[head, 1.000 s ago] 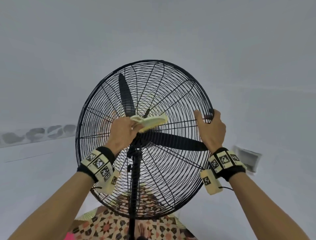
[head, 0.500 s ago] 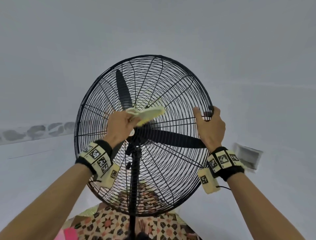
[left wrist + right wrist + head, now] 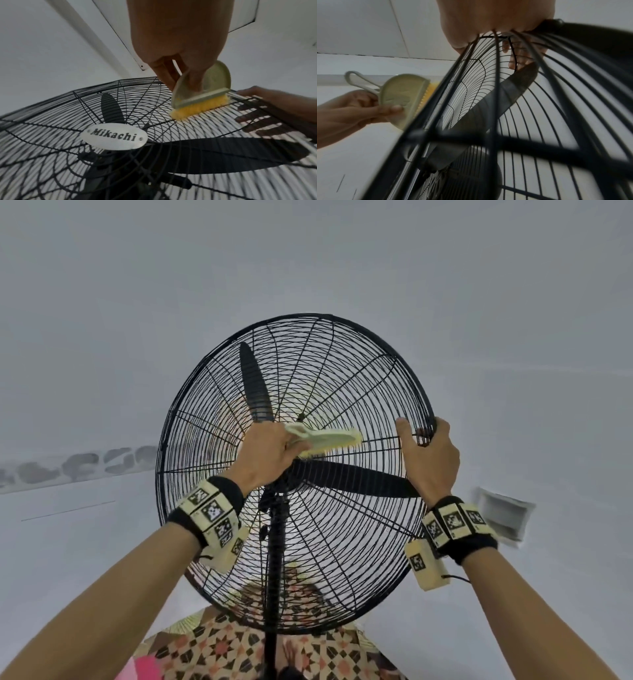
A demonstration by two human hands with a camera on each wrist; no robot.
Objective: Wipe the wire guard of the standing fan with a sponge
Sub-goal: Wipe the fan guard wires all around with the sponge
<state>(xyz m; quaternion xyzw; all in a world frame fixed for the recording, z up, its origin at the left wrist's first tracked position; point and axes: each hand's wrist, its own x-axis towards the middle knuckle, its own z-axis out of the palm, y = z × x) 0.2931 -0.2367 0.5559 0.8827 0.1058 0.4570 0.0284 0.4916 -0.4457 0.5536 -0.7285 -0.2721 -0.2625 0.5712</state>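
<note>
The black wire guard [image 3: 342, 364] of a standing fan fills the middle of the head view, with dark blades behind it. My left hand [image 3: 270, 453] grips a pale green holder with a yellow sponge [image 3: 329, 438] and presses it on the wires just right of the hub. In the left wrist view the sponge [image 3: 199, 106] sits on the guard [image 3: 120, 88] above the silver "Mikachi" badge [image 3: 114, 136]. My right hand [image 3: 430, 455] grips the guard's right rim, fingers curled through the wires [image 3: 518, 56].
The fan's black pole [image 3: 274, 577] drops between my forearms. Below it lies a patterned cloth [image 3: 222, 648]. A white wall and ceiling surround the fan, with a white box fixture [image 3: 503, 517] at the right.
The sponge has slid right along the wires, away from the hub. The view has shifted a little. My right hand has kept its hold on the rim.
</note>
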